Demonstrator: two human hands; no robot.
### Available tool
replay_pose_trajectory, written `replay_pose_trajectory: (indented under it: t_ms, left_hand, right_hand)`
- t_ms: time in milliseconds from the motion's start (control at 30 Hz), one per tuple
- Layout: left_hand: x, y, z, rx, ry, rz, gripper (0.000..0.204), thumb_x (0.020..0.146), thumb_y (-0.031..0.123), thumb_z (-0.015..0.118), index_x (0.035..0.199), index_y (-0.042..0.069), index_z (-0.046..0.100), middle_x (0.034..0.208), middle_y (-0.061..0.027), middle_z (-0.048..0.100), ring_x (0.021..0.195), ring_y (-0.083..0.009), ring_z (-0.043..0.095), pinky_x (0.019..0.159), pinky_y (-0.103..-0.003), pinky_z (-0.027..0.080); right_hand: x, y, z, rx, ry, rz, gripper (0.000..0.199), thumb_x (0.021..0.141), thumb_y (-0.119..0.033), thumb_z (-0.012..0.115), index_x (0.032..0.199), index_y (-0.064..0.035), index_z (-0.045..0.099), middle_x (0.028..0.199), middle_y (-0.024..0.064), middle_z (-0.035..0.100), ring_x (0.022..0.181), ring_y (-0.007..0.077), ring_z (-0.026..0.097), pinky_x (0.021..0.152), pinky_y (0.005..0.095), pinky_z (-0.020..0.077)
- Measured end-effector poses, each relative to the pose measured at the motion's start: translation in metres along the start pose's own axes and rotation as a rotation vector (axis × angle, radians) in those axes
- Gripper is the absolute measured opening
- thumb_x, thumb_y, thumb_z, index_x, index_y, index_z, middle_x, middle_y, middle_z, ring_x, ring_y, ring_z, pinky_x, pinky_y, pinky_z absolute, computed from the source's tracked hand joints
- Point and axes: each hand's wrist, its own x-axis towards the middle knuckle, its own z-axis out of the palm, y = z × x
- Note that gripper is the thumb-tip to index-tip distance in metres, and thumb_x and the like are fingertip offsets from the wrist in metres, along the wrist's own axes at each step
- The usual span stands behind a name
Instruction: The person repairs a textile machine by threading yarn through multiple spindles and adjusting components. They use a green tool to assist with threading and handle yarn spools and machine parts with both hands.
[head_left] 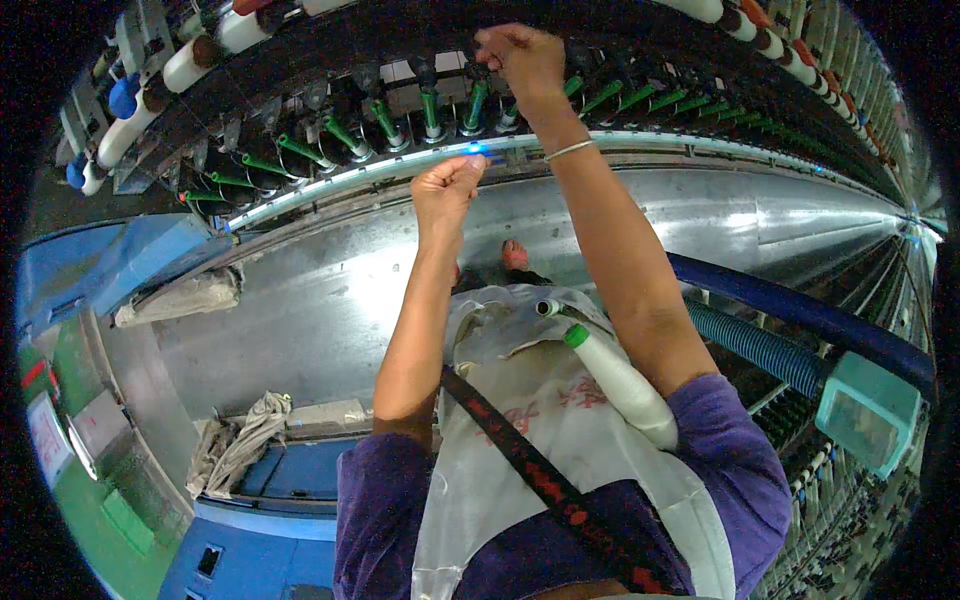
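My left hand [447, 187] is closed in a pinch beside a small blue light [475, 149] on the pale rail [390, 165] of a spinning machine. Whatever its fingertips hold is too fine to make out. Farther forward and to the right, my right hand [527, 65] is raised above the row of spindles with its fingers curled together; any thread in it cannot be seen. Green bobbins [431, 112] stand along the rail, one green bobbin [476, 105] just below my right hand. A white yarn bobbin with a green tip [622, 385] lies in my apron's pouch [520, 345].
White yarn rolls [190, 66] line the machine's upper part. A metal floor [330, 310] runs between the machines. Behind on the right are a ribbed blue hose [760, 345] and a clear greenish box [870, 412]. Cloths [240, 440] hang by a blue cabinet [260, 550] at left.
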Motion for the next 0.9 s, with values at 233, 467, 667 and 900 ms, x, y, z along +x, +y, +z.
replay_pose_trajectory:
  t_ms: [233,467,667,900]
  left_hand:
    - [-0.076,0.027,0.066,0.065,-1.146,-0.256,0.044,0.083,0.039,0.062,0.109,0.004,0.066,0.097,-0.0096,0.069,0.073,-0.0121,0.062,0.062,-0.024,0.048]
    - [-0.134,0.074,0.154,0.167,-1.078,0.022,0.025,0.081,0.027,0.067,0.087,0.003,0.071,0.090,-0.0090,0.070,0.076,-0.0157,0.065,0.068,-0.028,0.050]
    - [-0.158,0.098,0.196,-0.117,-1.331,0.229,0.020,0.080,0.020,0.068,0.087,0.002,0.070,0.081,-0.0091,0.069,0.074,-0.0207,0.067,0.068,-0.031,0.052]
    - [-0.173,0.087,0.217,-0.086,-1.366,0.297,0.023,0.079,0.024,0.069,0.087,0.002,0.068,0.079,-0.0095,0.068,0.071,-0.0232,0.066,0.064,-0.032,0.052]
  right_hand:
    - [-0.083,0.024,-0.061,-0.390,-0.828,0.210,0.019,0.086,-0.021,0.065,0.092,-0.0034,0.070,0.083,0.0042,0.069,0.080,0.0148,0.063,0.074,0.0289,0.0510]
    - [-0.222,-0.025,-0.131,-0.131,-1.578,0.229,0.012,0.076,-0.019,0.067,0.073,-0.0084,0.072,0.086,0.0076,0.066,0.083,0.0187,0.061,0.075,0.0309,0.0483]
    - [-0.238,-0.039,-0.152,-0.613,-1.403,-0.191,0.012,0.073,-0.021,0.065,0.071,-0.0104,0.071,0.086,0.0064,0.065,0.085,0.0202,0.058,0.077,0.0311,0.0460]
    - [-0.248,-0.039,-0.166,-1.017,-1.318,-0.526,0.012,0.069,-0.023,0.064,0.067,-0.0127,0.070,0.087,0.0050,0.063,0.087,0.0220,0.055,0.079,0.0313,0.0433]
